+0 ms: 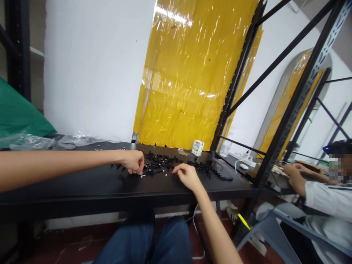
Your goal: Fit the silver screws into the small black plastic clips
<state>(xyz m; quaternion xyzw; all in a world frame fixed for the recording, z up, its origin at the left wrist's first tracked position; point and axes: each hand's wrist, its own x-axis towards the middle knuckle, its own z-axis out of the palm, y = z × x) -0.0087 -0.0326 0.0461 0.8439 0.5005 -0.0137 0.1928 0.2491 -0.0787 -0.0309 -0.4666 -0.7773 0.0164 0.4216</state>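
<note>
The grip of the left hand (135,162) is curled down just beside a little shiny piece (143,176) on the black desk (90,183), but I can't tell if it pinches anything. The right hand (184,175) is bent near a tiny white bit (166,175), and I can't tell if its grip is closed. Lots of small black parts (158,160) lie between the hands and a small box (197,147).

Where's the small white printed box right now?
The box stands right of centre in the head view, on the black table, before the yellow curtain and beyond the right hand.
</note>
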